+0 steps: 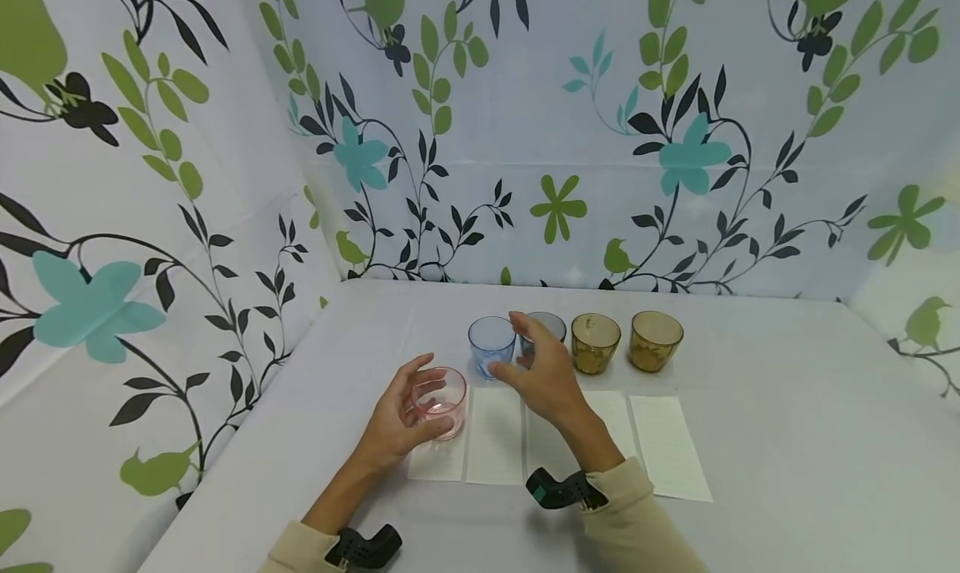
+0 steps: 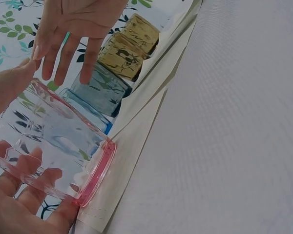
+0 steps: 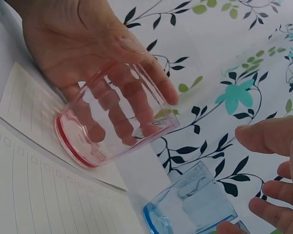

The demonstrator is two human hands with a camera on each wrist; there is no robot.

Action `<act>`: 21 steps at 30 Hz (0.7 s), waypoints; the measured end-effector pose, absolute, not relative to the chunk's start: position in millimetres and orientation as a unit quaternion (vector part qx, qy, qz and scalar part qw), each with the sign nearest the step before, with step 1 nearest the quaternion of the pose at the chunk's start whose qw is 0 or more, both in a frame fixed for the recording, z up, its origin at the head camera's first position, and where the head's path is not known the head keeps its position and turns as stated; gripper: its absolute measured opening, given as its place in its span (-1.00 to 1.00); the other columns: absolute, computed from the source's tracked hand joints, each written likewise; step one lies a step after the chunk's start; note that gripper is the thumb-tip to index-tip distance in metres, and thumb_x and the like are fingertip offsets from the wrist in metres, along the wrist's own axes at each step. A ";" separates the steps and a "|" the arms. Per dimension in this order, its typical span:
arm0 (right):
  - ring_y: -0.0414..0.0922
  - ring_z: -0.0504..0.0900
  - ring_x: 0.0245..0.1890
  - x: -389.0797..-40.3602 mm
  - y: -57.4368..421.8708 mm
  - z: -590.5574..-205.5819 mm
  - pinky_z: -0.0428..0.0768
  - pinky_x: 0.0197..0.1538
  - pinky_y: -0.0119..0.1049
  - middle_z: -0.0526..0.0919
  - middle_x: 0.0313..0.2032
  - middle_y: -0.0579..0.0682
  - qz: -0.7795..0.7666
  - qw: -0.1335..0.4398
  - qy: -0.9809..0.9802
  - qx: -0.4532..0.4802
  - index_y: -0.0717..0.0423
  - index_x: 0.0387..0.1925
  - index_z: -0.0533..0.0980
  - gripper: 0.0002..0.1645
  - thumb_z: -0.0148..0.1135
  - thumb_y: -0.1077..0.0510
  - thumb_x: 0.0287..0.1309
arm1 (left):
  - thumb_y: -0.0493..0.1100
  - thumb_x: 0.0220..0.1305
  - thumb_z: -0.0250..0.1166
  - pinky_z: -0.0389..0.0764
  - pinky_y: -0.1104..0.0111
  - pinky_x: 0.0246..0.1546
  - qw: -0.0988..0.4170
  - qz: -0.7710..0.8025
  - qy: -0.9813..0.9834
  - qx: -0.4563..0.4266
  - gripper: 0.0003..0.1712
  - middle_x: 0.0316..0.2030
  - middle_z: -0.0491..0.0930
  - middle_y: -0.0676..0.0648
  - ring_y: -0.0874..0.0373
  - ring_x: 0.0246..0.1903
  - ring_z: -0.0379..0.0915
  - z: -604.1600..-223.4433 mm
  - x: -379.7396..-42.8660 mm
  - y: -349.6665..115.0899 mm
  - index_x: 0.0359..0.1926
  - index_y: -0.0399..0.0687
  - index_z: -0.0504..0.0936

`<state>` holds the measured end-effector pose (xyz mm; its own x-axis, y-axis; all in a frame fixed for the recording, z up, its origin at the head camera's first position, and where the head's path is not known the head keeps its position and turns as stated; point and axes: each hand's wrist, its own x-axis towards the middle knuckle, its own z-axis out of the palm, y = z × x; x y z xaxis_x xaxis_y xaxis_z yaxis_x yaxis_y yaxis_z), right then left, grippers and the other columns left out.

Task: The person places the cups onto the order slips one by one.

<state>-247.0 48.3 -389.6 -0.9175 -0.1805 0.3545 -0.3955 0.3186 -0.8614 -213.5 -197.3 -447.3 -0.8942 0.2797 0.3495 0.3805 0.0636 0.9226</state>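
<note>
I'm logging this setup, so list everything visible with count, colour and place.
pink glass: 1, pink, front left
blue glass: 1, blue, back row's left end
grey glass: 1, grey, second in row
amber glasses: 2, amber, row's right end
paper sheets: apparently 5, off-white, in front
table: 1, white, underneath
patterned cloth: count unclear, white with green, turquoise, black; behind
wrist cameras: 2, black, wrists
sleeves: 2, beige, forearms
left hand: 1, bare, holding the pink glass
right hand: 1, bare, by the grey glass

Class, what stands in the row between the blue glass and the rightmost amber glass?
A blue-grey glass, partly hidden by the right hand, then the other amber glass; the head view shows this.
</note>
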 end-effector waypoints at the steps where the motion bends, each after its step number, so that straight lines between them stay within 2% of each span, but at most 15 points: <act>1: 0.02 0.37 0.42 -246.6 47.6 -390.2 0.56 0.27 -0.01 0.41 0.41 0.02 0.554 0.094 -0.809 0.174 0.08 0.45 0.30 -0.12 0.47 0.18 0.14 | -0.30 0.17 0.44 0.41 0.00 0.34 0.039 -0.645 -0.730 -0.224 -0.02 0.36 0.35 -0.31 -0.28 0.38 0.26 -447.8 -213.2 -197.3 0.52 -0.06 0.14; 7: 0.09 0.35 0.43 -248.8 42.3 -391.6 0.56 0.25 0.02 0.31 0.46 0.06 0.537 0.091 -0.820 0.176 0.07 0.50 0.24 -0.08 0.45 0.16 0.16 | -0.32 0.18 0.44 0.43 0.07 0.33 0.040 -0.641 -0.737 -0.210 -0.12 0.35 0.36 -0.32 -0.29 0.37 0.28 -447.8 -210.5 -197.0 0.47 -0.07 0.24; 12: 0.05 0.27 0.48 -255.1 42.9 -393.8 0.53 0.28 0.05 0.26 0.49 0.06 0.526 0.089 -0.826 0.182 0.08 0.50 0.22 -0.06 0.46 0.13 0.17 | -0.31 0.19 0.43 0.42 0.11 0.34 0.034 -0.650 -0.729 -0.210 -0.13 0.35 0.35 -0.30 -0.25 0.38 0.29 -446.6 -211.4 -194.7 0.47 -0.05 0.24; 17: 0.09 0.26 0.48 -262.0 45.4 -394.2 0.52 0.29 0.07 0.23 0.50 0.09 0.515 0.079 -0.835 0.178 0.06 0.51 0.19 -0.03 0.47 0.10 0.17 | -0.31 0.19 0.42 0.45 0.16 0.34 0.035 -0.649 -0.731 -0.208 -0.12 0.36 0.34 -0.33 -0.24 0.37 0.30 -446.9 -213.5 -193.4 0.48 -0.05 0.23; 21: 0.08 0.24 0.49 -267.6 45.3 -394.2 0.38 0.41 0.11 0.23 0.51 0.09 0.490 0.070 -0.851 0.177 0.05 0.53 0.17 -0.02 0.45 0.05 0.19 | -0.30 0.20 0.41 0.46 0.20 0.33 0.035 -0.648 -0.731 -0.210 -0.12 0.36 0.34 -0.35 -0.26 0.36 0.29 -447.7 -213.0 -192.8 0.48 -0.10 0.22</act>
